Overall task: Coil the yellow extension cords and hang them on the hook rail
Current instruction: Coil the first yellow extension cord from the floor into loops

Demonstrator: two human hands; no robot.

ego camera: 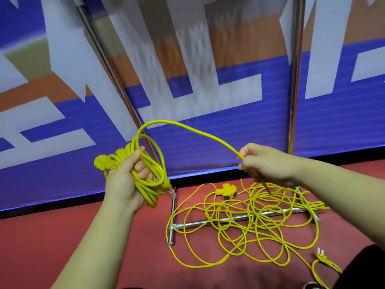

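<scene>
My left hand (123, 180) grips a bundle of coiled yellow extension cord (150, 174), with a yellow plug end (101, 162) sticking out to the left of the fingers. From the coil the cord arcs up and over to my right hand (264, 163), which pinches it between thumb and fingers. Below my right hand the cord drops into a loose tangle of yellow cord (250, 222) on the red floor. A yellow multi-socket block (226, 191) lies at the tangle's far edge. A plug with metal prongs (320, 252) lies at the lower right.
A chrome stand base (208, 223) of crossed metal bars lies on the red floor (62, 236) under the tangle. Two chrome poles (294, 80) rise in front of a blue, white and orange banner wall (208, 126). No hook rail is in view.
</scene>
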